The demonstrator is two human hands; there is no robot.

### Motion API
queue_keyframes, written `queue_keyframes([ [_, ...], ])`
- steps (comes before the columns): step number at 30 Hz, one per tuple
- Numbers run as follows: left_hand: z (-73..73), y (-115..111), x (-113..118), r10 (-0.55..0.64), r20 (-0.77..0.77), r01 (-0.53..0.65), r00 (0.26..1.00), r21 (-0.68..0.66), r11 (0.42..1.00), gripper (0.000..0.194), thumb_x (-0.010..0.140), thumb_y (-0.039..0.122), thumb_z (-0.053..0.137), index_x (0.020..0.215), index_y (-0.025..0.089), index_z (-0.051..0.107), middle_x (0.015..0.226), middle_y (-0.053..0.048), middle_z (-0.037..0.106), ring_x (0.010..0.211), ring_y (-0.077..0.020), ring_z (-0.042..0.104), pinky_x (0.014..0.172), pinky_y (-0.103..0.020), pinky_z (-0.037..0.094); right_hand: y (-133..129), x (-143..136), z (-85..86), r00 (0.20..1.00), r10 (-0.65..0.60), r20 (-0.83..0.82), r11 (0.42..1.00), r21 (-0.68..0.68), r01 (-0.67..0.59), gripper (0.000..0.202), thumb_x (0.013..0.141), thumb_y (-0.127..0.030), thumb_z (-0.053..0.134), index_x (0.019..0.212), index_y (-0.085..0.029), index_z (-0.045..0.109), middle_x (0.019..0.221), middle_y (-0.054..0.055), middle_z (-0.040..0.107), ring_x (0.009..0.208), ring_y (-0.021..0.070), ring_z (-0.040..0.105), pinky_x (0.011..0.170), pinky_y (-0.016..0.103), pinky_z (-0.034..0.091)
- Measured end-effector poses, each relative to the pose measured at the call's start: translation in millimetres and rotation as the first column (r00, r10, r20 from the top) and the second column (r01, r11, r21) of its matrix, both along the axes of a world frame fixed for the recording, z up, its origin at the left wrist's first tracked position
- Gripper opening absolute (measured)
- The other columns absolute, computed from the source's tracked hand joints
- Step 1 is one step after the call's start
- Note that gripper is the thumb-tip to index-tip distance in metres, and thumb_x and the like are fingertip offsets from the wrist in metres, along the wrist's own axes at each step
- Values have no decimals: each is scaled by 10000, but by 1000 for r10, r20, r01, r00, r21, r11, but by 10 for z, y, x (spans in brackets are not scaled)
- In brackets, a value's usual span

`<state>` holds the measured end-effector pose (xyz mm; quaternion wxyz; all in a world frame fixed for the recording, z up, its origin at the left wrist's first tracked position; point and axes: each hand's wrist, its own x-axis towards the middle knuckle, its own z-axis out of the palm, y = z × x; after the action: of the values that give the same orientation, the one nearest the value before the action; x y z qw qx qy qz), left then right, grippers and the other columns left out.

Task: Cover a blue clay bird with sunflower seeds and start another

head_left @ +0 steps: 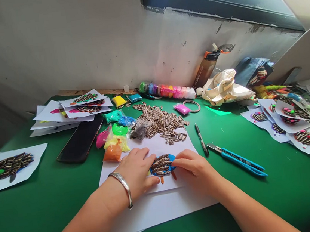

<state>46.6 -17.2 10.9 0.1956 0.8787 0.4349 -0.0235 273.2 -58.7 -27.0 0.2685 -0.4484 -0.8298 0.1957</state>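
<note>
A small figure of blue clay [172,158] covered with striped sunflower seeds [161,165] lies on white paper [149,186], with two orange-brown legs below it. My left hand [136,169], wearing a silver bangle [122,187], rests on the paper at the figure's left side, fingers and thumb apart. At the figure's right end, my right hand [195,169] has its thumb and fingers drawn together against the blue clay. Whatever is between those fingertips is hidden. Just beyond the paper sits a heap of loose sunflower seeds [161,119].
Bagged coloured clay [112,152] sits left of the heap, near a black phone [81,140] and stacked seed pictures [50,113]. A pen [201,140] and blue utility knife [241,161] lie right. A bottle [207,66] and cloth bag [222,87] stand behind. More pictures [306,137] lie far right.
</note>
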Motion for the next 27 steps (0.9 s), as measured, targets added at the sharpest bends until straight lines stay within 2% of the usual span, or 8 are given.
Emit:
queue_keyframes([
  [6, -5, -10, 12, -4, -8, 4, 1000, 10, 1000, 432, 749, 430, 620, 1126, 224, 578, 1118, -75, 541, 1032, -285, 474, 872, -424, 443, 54, 26, -41, 998, -4, -65, 999, -41, 1, 289, 849, -30, 496, 843, -238, 697, 865, 34, 622, 814, 158, 524, 730, 278, 441],
  [20, -14, -44, 35, 24, -9, -24, 1000, 39, 999, 451, 735, 453, 632, 1129, 244, 570, 1162, -78, 536, 1074, -299, 460, 908, -442, 422, 66, -69, 6, 998, 56, 24, 998, 12, -56, 246, 866, -61, 505, 899, -236, 675, 811, 35, 629, 779, 173, 486, 702, 299, 441],
  [27, 7, -39, 30, 12, -4, -12, 1000, 24, 1000, 444, 740, 456, 625, 1119, 230, 577, 1146, -86, 538, 1069, -304, 464, 901, -451, 425, -4, -4, 6, 989, -150, 0, 987, 55, 150, 202, 835, -99, 525, 906, -209, 679, 787, 38, 559, 740, 159, 498, 631, 267, 420],
])
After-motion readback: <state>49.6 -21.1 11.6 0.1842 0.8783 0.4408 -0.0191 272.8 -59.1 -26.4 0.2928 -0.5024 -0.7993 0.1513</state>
